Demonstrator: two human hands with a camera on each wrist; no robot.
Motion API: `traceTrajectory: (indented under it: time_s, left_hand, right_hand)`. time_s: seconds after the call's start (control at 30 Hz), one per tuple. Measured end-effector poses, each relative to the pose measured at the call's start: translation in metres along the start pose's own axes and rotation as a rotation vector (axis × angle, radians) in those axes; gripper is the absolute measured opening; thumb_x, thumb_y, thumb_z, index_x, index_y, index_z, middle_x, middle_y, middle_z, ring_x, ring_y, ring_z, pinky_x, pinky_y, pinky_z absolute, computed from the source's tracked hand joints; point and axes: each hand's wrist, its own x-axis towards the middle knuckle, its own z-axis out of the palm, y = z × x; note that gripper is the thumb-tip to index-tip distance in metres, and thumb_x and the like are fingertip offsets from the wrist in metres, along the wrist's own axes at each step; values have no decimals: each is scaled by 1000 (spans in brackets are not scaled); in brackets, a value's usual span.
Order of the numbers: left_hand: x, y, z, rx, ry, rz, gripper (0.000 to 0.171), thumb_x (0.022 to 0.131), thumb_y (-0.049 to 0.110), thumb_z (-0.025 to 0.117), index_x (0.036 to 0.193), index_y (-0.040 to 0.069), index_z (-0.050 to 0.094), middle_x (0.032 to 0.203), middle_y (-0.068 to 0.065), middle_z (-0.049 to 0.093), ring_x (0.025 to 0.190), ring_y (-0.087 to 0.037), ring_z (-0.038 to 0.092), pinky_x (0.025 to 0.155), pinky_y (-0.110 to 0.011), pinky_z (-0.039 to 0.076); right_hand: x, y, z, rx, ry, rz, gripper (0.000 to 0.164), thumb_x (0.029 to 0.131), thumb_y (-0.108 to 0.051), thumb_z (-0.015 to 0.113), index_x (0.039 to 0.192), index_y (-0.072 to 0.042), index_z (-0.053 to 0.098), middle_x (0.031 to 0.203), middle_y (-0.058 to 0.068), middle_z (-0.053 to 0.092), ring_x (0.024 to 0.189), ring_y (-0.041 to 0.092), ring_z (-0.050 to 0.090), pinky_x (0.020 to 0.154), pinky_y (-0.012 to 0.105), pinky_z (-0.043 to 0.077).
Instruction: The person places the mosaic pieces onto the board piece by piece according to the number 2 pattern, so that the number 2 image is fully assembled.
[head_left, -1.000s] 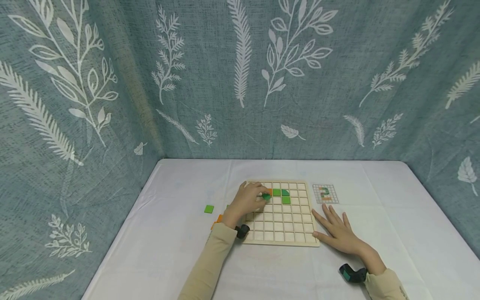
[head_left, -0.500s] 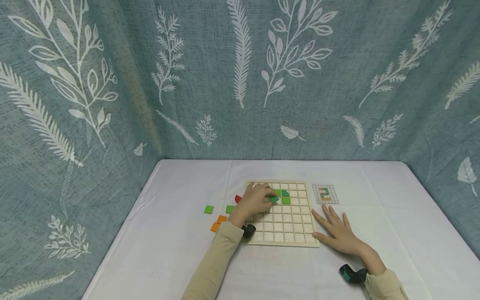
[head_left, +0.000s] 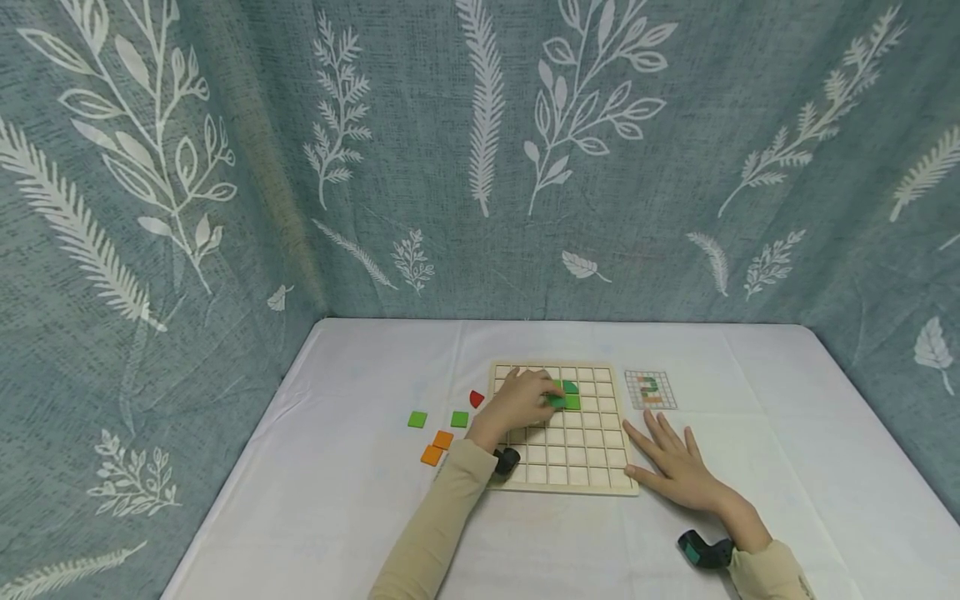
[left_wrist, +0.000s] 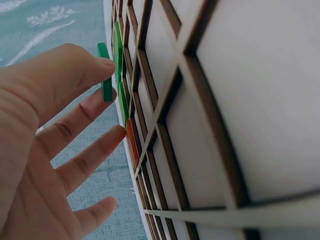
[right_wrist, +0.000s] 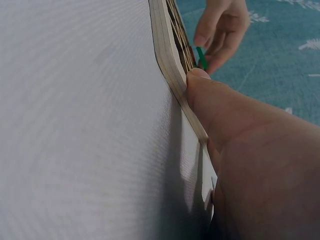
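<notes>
My left hand [head_left: 517,404] is over the upper part of a wooden grid board [head_left: 577,458]. Between thumb and index finger it pinches a dark green tile [left_wrist: 104,72], standing on edge just off the board in the left wrist view; the other fingers are spread. Near it in the board's cells lie a green square tile [head_left: 573,402], a dark green rounded tile [head_left: 571,387] and an orange tile [left_wrist: 131,142]. My right hand [head_left: 678,471] rests flat with spread fingers at the board's right side, its thumb touching the edge [right_wrist: 182,95].
Left of the board lie two green square tiles [head_left: 417,419], two orange tiles [head_left: 442,440] and a red quarter-round tile [head_left: 477,399]. A card with a gridded coloured figure [head_left: 651,389] lies beyond my right fingers. A patterned curtain [head_left: 525,267] hangs behind the table.
My left hand has moved right across the board with the dark green tile, uncovering the red tile and the loose tiles at the left. The right hand has stayed put.
</notes>
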Motion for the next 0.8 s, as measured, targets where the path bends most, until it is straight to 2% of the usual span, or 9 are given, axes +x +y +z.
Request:
traceTrajectory:
  time_s: [0.3, 0.47, 0.8]
  left_hand:
    - [3, 2, 2, 18, -33, 10, 30, 85, 15, 63, 113, 24, 68, 113, 6, 63, 108, -14, 56, 112, -57, 18]
    - [2, 1, 3, 40, -16, 9, 29, 86, 18, 62, 112, 27, 68, 116, 5, 61, 115, -17, 52, 111, -57, 18]
    - [1, 2, 2, 44, 51, -77, 22, 82, 36, 70, 102, 28, 71, 108, 6, 60, 121, -22, 45, 113, -57, 14]
  right_hand:
    - [-1, -4, -2, 6, -1, -7, 67, 89, -43, 55, 145, -15, 33, 152, 25, 10, 139, 45, 2, 106, 65, -12]
    - [-2, -4, -2, 10, 0, -12, 67, 89, -43, 55, 145, -14, 33, 152, 25, 11, 139, 45, 2, 106, 65, -12]
    - [-1, -1, 0, 7, -2, -6, 67, 89, -44, 55, 146, -17, 32, 152, 24, 10, 139, 44, 1, 106, 64, -13]
